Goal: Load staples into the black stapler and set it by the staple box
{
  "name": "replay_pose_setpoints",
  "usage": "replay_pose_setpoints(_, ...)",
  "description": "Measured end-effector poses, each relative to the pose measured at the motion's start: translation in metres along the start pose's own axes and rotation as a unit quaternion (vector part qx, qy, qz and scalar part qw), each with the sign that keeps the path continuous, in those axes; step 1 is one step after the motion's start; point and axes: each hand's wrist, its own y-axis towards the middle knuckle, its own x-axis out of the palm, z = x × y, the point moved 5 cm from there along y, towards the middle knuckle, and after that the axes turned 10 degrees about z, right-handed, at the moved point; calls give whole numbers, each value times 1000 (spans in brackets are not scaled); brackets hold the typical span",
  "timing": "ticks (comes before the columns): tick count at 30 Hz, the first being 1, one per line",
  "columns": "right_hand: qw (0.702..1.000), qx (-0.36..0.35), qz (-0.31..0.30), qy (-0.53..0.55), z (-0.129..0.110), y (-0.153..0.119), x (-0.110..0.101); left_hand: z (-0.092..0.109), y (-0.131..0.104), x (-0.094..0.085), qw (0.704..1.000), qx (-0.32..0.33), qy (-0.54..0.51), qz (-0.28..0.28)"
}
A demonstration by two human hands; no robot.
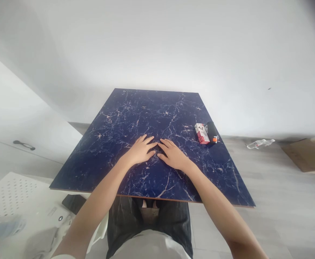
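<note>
A dark blue marbled table top (135, 115) fills the middle of the view. My left hand (140, 150) lies flat on it, palm down, fingers spread. My right hand (172, 154) lies flat beside it, fingertips almost touching those of the left hand. Neither hand holds anything. A small red and white box (202, 133) lies on the table to the right, beyond my right hand. A black object with an orange part (211, 132) sits right next to the box.
A white wall stands behind the table. On the floor at the right lie a clear plastic bottle (260, 143) and flat cardboard (305, 154). At the lower left is a white perforated surface (8, 194) with a black phone-like object (74, 202).
</note>
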Motion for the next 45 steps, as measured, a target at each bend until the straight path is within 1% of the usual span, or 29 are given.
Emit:
replay_pose_setpoints(6, 1000, 2, -2, 2, 0, 0, -1, -1, -1, 1, 1000, -2, -9, -2)
replay_pose_setpoints(13, 1000, 2, -1, 6, 0, 0, -1, -1, -2, 1, 1000, -2, -17, 10)
replay_pose_setpoints(21, 1000, 3, -6, 6, -1, -1, 0, -1, -1, 2, 1000, -2, -13, 2)
replay_pose_setpoints(24, 1000, 10, 6, 21, -1, 1, -2, 2, 2, -5, 999, 5, -21, 30)
replay_pose_setpoints(26, 998, 28, 39, 28, 3, 4, -10, 4, 5, -15, 997, 12, -27, 76)
replay_pose_setpoints(28, 992, 65, 106, 14, 14, 6, -26, 4, 7, -26, 991, 0, -46, 127)
replay_pose_setpoints(30, 974, 124, 188, -34, 34, 3, -50, 0, 8, -34, 984, -38, -75, 156)
replay_pose_setpoints(31, 958, 167, 225, -69, 47, -1, -63, -2, 8, -35, 982, -56, -87, 158)
replay_pose_setpoints(33, 916, 271, 259, -144, 76, -14, -84, -3, 8, -33, 982, -69, -91, 148)
replay_pose_setpoints(35, 876, 377, 246, -177, 107, -29, -95, 0, 9, -29, 987, -46, -80, 132)
replay_pose_setpoints(36, 862, 416, 230, -176, 120, -36, -98, 3, 9, -27, 989, -27, -75, 125)
replay_pose_setpoints(37, 857, 439, 211, -168, 131, -41, -98, 6, 9, -25, 990, -8, -73, 118)
replay_pose_setpoints(38, 856, 451, 196, -160, 138, -44, -97, 9, 9, -23, 991, 8, -75, 112)
replay_pose_setpoints(40, 858, 456, 185, -151, 147, -47, -94, 13, 9, -20, 991, 26, -81, 101)
replay_pose_setpoints(45, 856, 450, 202, -155, 150, -44, -92, 14, 9, -19, 991, 27, -84, 96)
